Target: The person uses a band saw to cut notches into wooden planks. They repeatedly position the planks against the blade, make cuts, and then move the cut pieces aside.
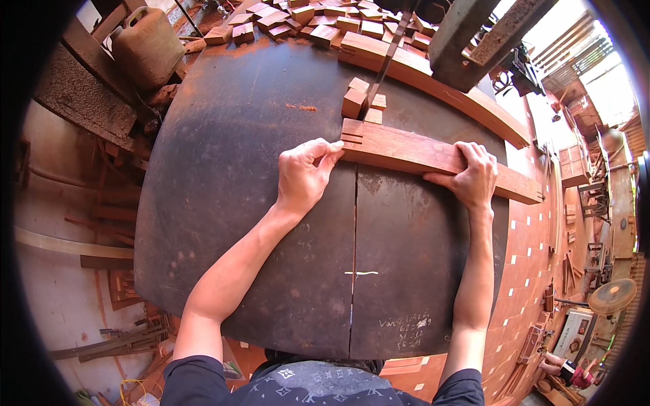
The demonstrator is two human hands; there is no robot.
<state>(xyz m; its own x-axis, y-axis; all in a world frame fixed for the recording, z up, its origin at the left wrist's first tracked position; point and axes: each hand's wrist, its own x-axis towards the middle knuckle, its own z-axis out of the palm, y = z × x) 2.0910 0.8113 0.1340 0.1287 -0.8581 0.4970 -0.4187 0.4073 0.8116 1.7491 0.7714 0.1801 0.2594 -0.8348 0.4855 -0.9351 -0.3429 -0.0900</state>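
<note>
A reddish wooden beam (pixel 406 150) lies slantwise across the dark metal saw table (pixel 257 115), with slots cut into its left end. My left hand (pixel 303 174) is closed, pinching the beam's near left corner between thumb and fingertips. Further along to the right, my right hand (pixel 475 174) grips the beam, fingers over its top and thumb at the near side. Just beyond the beam's left end stands the thin band saw blade (pixel 387 64). Small cut wood blocks (pixel 353 101) sit against the blade.
A second slotted beam (pixel 440 80) lies further back on the table. Heaped offcuts (pixel 325 19) cover the far edge. The saw's metal guide arm (pixel 460 47) hangs over the back right. A dusty jerrycan (pixel 145 51) stands at far left; another person (pixel 575 372) is at lower right.
</note>
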